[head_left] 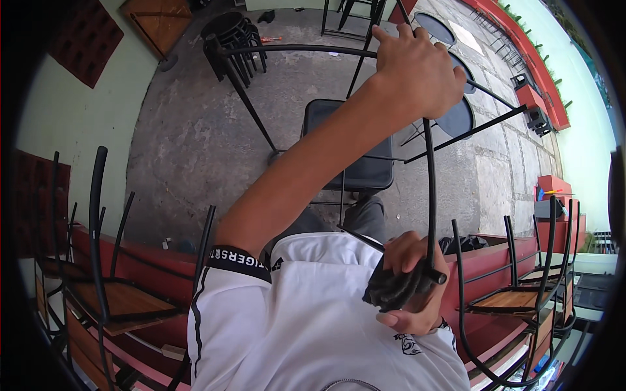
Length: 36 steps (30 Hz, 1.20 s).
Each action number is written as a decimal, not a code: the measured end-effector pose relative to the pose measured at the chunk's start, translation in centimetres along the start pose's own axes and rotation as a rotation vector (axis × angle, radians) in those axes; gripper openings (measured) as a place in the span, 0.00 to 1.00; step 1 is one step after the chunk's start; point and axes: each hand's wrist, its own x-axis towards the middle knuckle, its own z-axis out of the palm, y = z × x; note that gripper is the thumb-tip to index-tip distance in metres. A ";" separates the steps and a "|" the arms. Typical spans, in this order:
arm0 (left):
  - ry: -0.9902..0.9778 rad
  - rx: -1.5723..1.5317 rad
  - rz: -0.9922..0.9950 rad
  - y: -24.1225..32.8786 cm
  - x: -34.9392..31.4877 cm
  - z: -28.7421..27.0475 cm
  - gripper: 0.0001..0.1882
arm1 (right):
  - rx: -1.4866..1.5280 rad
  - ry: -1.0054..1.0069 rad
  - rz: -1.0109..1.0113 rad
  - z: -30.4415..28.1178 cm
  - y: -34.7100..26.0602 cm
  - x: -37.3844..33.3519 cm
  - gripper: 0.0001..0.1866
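Note:
A black metal tube frame (430, 189) with thin legs and crossbars stands tilted in front of me. My left hand (420, 75) reaches across to the upper right, its fingers curled over the frame's upper bars where they meet. Close to my shirt, my right hand (417, 280) is closed on a crumpled dark cloth (391, 287), pressed against the end of one tube. The tube's capped tip sticks out past the fingers. Below the frame sits a black square seat (358, 173), partly covered by my left forearm.
Stacked black stools (231, 32) stand at the far left by the wall. Round dark tables (433, 29) line the right. Wooden-seated metal chairs (130, 303) flank me on the left, with more chairs (508, 300) on the right, on a red ledge. A black bag (466, 244) lies nearby.

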 end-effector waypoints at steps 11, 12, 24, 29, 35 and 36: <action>0.010 0.041 0.020 0.4 0.0 -0.2 0.26 | -0.092 -0.022 -0.233 -1.5 4.7 0.3 0.16; 0.002 0.059 0.034 0.4 -0.1 -0.3 0.26 | -0.068 -0.087 -0.223 -2.0 5.8 0.3 0.16; -0.022 -0.060 0.148 -0.4 -0.7 -3.5 0.25 | -0.317 -0.060 0.316 -8.3 28.0 -3.9 0.11; -0.072 -0.104 0.100 -0.4 -0.1 -3.9 0.25 | -0.485 -0.219 0.260 -9.5 30.1 -2.9 0.07; 0.100 0.221 -0.108 -1.0 2.9 -2.8 0.24 | -0.612 -0.056 0.268 -10.5 31.1 0.5 0.10; -0.120 -0.064 -0.022 -2.6 4.4 -3.2 0.24 | -0.596 0.018 0.263 -10.7 31.1 1.1 0.09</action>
